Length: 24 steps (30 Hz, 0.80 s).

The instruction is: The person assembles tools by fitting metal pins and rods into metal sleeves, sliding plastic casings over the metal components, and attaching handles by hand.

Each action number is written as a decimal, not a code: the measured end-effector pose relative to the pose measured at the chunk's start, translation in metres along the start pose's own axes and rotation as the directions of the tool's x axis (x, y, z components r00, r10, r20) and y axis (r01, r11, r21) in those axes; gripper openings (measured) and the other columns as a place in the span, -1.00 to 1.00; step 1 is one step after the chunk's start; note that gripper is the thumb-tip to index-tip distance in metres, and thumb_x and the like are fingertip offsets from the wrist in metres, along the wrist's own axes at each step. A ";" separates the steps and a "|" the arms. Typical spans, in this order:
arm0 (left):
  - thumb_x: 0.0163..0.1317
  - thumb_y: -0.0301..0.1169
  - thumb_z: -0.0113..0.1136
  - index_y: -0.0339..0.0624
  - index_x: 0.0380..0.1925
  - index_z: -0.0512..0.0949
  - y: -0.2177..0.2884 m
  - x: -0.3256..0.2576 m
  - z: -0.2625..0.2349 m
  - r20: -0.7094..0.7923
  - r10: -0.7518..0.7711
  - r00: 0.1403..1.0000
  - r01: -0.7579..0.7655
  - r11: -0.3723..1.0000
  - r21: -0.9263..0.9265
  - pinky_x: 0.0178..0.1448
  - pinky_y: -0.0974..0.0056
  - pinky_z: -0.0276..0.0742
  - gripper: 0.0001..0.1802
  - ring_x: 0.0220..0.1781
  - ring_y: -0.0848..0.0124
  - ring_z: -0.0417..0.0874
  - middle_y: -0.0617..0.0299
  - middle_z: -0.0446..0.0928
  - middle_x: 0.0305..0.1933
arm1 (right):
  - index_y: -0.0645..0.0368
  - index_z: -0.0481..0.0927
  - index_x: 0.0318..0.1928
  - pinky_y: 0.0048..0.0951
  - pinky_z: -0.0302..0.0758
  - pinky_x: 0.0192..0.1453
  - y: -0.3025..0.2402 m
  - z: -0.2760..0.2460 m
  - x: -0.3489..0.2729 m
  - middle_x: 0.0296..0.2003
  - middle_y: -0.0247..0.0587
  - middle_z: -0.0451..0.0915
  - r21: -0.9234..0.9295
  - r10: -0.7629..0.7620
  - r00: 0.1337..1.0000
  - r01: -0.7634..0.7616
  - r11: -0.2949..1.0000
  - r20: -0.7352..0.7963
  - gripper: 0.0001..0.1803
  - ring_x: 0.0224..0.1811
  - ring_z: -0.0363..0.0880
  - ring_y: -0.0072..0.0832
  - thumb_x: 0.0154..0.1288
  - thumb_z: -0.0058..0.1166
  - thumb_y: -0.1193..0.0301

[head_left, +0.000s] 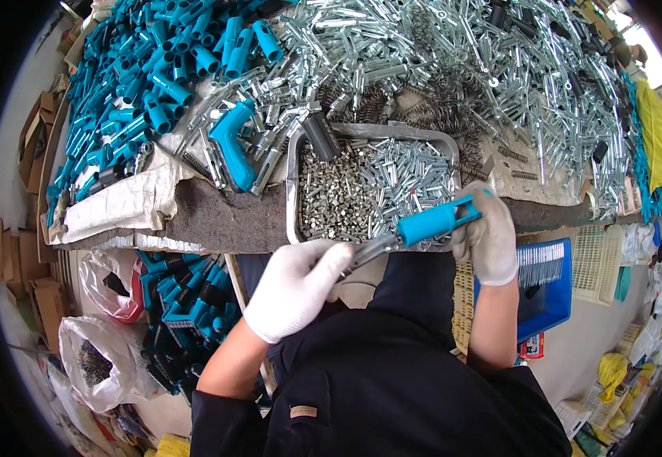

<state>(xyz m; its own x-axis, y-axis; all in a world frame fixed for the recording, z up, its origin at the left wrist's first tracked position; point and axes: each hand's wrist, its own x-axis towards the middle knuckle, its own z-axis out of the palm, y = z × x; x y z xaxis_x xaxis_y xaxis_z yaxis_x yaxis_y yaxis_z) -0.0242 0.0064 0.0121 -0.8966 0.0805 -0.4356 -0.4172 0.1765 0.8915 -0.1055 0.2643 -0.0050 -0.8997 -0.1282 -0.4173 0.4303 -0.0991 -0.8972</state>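
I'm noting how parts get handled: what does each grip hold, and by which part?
The left grip holds a metal part by the end farther from the teal sleeve; the right grip holds that sleeve by its slotted end.

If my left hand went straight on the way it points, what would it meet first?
Your left hand would likely meet the teal slotted sleeve in your right hand first, though depth is hard to judge.

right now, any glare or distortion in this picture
Head view throughout: fisheye curvature with black corners; the white patch at upper right is blown out; heaped silver metal rods glint; the teal slotted plastic tube in the white-gloved right hand reads clearly.
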 end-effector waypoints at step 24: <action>0.22 -0.41 0.14 -0.39 -0.03 0.60 0.068 -0.008 -0.025 0.072 0.168 0.983 -0.180 0.809 0.559 -0.27 0.36 0.50 -0.64 -0.42 0.54 0.54 0.15 0.63 -0.41 | 0.36 0.56 0.03 -0.56 0.65 -0.24 0.027 0.068 -0.019 -0.23 -0.21 0.65 0.175 -0.052 0.958 0.002 0.985 0.280 -0.70 -0.28 0.67 -0.55 0.48 -0.01 0.38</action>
<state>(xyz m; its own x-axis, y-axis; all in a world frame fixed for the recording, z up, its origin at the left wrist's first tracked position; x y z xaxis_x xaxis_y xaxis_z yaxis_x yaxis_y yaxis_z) -0.0494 -0.0068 0.0791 -0.9409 0.1799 -0.2871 -0.0934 0.6767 0.7303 -0.0716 0.1970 -0.0115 -0.8641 -0.3944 -0.3128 0.4345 -0.2707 -0.8590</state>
